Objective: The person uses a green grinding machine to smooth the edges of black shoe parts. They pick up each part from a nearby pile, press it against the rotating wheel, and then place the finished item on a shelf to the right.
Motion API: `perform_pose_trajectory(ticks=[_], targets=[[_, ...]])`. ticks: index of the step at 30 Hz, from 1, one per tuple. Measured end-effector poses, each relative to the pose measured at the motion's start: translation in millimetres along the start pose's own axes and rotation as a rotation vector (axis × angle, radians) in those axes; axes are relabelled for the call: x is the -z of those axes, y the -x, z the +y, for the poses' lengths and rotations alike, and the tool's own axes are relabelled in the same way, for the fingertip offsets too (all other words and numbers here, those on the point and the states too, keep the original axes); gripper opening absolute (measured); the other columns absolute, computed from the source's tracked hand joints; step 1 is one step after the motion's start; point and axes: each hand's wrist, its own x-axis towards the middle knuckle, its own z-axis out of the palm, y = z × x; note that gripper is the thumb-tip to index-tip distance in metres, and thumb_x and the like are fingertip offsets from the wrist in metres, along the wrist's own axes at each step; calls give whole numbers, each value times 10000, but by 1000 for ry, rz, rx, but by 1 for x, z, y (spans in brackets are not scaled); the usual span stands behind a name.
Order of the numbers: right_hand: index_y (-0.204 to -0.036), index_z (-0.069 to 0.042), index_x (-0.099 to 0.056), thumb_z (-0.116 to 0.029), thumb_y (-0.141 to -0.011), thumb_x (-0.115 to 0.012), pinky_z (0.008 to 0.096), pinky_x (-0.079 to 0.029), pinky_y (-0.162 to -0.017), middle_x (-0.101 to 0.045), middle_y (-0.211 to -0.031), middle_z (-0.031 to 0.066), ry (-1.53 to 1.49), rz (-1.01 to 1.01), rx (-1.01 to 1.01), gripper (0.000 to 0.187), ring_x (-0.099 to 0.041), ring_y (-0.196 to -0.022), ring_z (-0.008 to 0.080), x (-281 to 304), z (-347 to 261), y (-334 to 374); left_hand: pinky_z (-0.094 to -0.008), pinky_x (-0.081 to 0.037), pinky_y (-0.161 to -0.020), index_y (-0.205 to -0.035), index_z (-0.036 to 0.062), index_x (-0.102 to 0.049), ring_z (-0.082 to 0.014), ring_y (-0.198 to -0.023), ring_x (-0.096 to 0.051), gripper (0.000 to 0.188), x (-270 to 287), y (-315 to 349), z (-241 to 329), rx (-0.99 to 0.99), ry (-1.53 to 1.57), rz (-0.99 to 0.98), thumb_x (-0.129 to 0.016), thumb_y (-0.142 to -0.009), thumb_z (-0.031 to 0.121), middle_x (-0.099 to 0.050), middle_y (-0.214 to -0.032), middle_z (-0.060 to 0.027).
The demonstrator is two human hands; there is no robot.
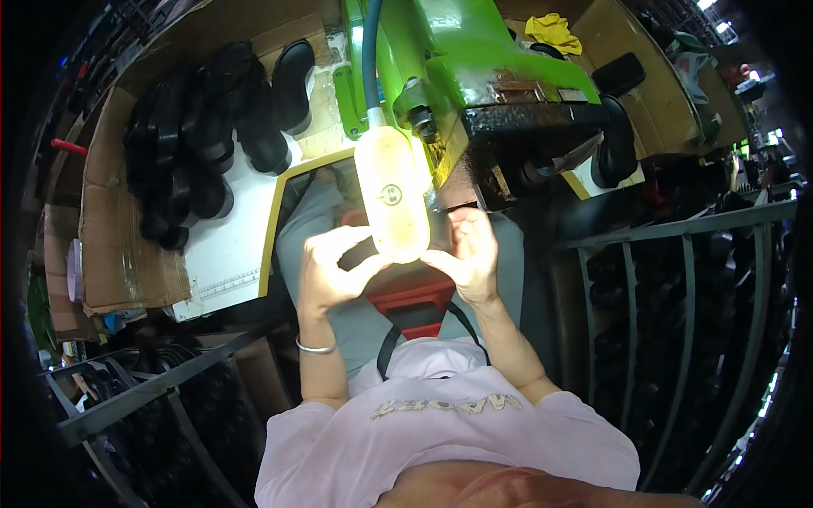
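A long pale yellow lamp head (392, 190) on a blue-grey flexible neck hangs over my hands and hides much of what lies between them. My left hand (333, 267), with a bangle on its wrist, has its thumb and fingers curled around the edge of something dark, just left of the lamp. On the other side, my right hand (471, 256) curls in the same way, its thumb tip by the lamp's lower end. Part of a dark piece shows between the hands; its kind is hidden. Just beyond stands a green machine (508, 63) with a dark, worn head.
Several black shoes (203, 118) are heaped on a white, yellow-edged tabletop (222, 262) inside a cardboard box wall (127, 229) at left. Another black shoe (614, 140) and a yellow cloth (555, 34) lie right of the machine. Metal racks (686, 229) flank me. A red stool (412, 300) shows between my legs.
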Motion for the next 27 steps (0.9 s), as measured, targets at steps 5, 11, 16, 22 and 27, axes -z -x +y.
perform_pose_trajectory(ticks=[5, 11, 16, 22, 27], targets=[[-1185, -6, -464, 69, -653, -837, 305, -525, -877, -587, -1103, 110, 96, -70, 17, 654, -599, -1027, 175, -6, -4, 6, -283, -516, -744, -1042, -37, -651, -161, -825, -656, 375, -33, 46, -14, 108, 220, 182, -801, -716, 72, -685, -893, -111], [-1266, -36, -537, -62, -663, -868, 290, -507, -836, -630, -1110, 86, 570, -104, 0, 689, -612, -996, 150, 30, -41, 24, -301, -488, -902, -1211, -66, -580, -177, -997, -619, 480, -67, 38, -29, 164, 586, 80, -750, -807, 129, -619, -1119, -114], [-1038, 14, -638, -11, -575, -858, 271, -482, -689, -616, -941, 99, 853, 237, 468, 513, -599, -821, 179, 93, -157, 41, -265, -493, -834, -1114, -25, -605, -143, -864, -617, 278, -57, 17, -60, 145, 169, 311, -675, -850, 25, -627, -1009, -84], [-1094, 31, -541, 51, -697, -774, 339, -497, -856, -596, -1015, 154, 1017, 537, 743, 461, -603, -969, 270, 192, -119, -42, -299, -497, -804, -1038, 5, -611, -186, -828, -617, 228, -2, -30, -160, 126, -417, 497, -659, -817, 37, -642, -965, -103], [-1092, 40, -561, 28, -732, -717, 415, -459, -915, -594, -1081, 209, 1473, 475, 502, 392, -557, -1055, 394, 269, -30, -116, -362, -512, -793, -963, 5, -623, -273, -847, -628, 182, 27, -114, -191, 5, -709, 498, -628, -784, 39, -648, -949, -142]])
